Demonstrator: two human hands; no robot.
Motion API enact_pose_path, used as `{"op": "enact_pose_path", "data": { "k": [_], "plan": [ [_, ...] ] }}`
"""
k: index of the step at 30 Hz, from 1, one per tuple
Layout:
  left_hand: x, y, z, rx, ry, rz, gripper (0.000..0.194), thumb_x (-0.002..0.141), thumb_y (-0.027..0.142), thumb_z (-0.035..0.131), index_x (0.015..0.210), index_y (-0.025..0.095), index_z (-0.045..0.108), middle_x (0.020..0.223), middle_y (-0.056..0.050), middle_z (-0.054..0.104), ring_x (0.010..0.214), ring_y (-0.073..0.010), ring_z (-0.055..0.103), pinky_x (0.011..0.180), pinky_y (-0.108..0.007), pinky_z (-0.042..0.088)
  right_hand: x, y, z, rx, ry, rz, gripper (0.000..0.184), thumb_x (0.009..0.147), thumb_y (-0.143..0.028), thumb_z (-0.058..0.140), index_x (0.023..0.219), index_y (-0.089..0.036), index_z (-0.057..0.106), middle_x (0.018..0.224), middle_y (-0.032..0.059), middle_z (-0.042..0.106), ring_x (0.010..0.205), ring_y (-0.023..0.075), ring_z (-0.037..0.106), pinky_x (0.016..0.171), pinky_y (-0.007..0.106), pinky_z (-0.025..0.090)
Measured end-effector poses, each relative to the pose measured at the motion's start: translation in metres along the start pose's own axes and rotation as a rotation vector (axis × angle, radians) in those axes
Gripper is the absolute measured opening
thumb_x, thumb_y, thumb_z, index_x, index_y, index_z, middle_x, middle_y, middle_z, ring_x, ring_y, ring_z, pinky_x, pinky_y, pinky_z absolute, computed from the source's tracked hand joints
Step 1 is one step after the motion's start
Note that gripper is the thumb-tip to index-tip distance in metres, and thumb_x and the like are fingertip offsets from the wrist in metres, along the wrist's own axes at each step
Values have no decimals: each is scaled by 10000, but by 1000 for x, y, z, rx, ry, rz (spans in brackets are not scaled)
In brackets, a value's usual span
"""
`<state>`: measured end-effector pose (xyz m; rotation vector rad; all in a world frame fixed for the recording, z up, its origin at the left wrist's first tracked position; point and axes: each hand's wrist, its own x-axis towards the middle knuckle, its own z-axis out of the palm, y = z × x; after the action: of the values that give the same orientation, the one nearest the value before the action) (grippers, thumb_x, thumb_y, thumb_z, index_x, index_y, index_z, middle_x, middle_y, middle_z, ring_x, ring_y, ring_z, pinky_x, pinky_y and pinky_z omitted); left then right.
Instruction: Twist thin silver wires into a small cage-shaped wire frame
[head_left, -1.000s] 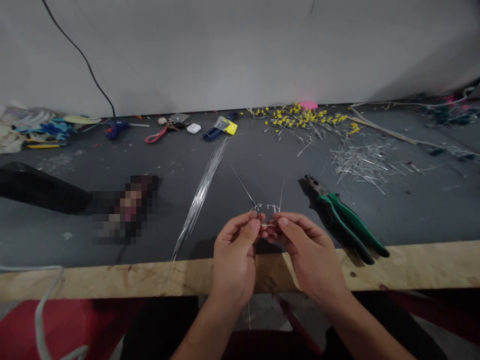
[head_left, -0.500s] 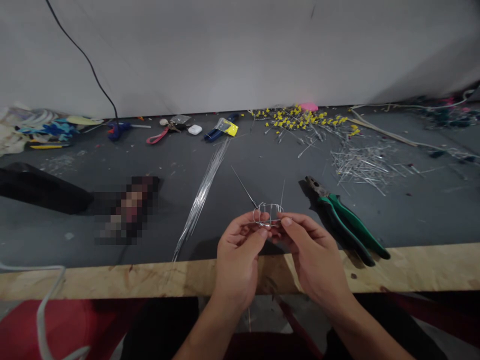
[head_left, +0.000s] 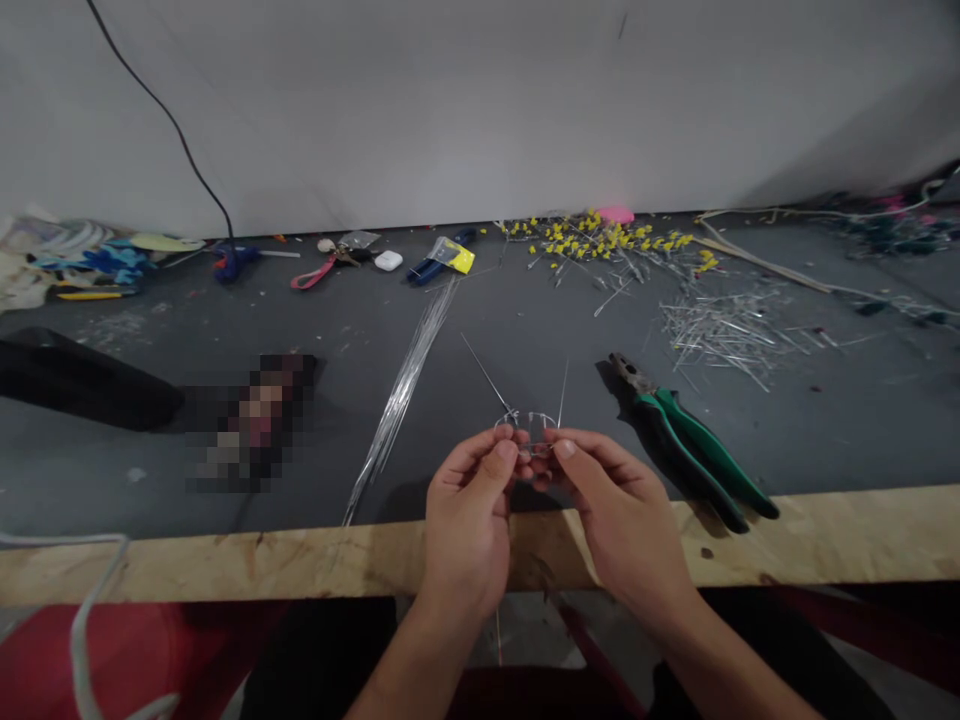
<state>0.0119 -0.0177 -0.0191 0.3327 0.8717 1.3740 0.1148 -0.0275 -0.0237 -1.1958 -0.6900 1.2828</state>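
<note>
My left hand [head_left: 469, 510] and my right hand [head_left: 615, 510] meet over the near edge of the grey table [head_left: 525, 320]. Both pinch a small shape of bent thin wire [head_left: 531, 428] between thumb and fingers. Two loose wire ends stick up and away from it. Green-handled pliers [head_left: 690, 445] lie just right of my right hand. A bundle of straight silver wires [head_left: 405, 380] lies to the left of my left hand.
Cut wire bits [head_left: 720, 330] and yellow-tipped pieces [head_left: 607, 238] are scattered at the back right. Keys, a white case [head_left: 388, 259] and a blue tool [head_left: 229, 262] lie along the wall. A dark sleeve [head_left: 82, 378] rests at the left. A wooden strip [head_left: 225, 565] edges the table.
The hands turned the wire shape slightly, lifting it half a second ago and lowering it again. Both hands stay pinched on it in the same place.
</note>
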Motion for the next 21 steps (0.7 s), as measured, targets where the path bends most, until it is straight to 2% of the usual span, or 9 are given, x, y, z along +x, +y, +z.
{"op": "enact_pose_path", "data": {
  "k": [8, 21],
  "plan": [
    [0, 2, 0, -11, 2, 13, 59, 704, 152, 721, 761, 162, 725, 774, -37, 719, 694, -107, 640, 672, -226, 509, -1, 1, 1, 36, -31, 3, 119, 806, -304, 645, 881, -233, 703, 793, 16, 710, 660, 136, 620, 684, 309, 509],
    [0, 3, -1, -19, -22, 1, 70, 719, 161, 714, 786, 150, 730, 780, -43, 725, 667, -91, 634, 661, -201, 506, 1, 3, -1, 63, -38, 19, 84, 783, -304, 675, 815, -232, 706, 736, -5, 687, 661, 123, 613, 689, 286, 498]
  ]
}}
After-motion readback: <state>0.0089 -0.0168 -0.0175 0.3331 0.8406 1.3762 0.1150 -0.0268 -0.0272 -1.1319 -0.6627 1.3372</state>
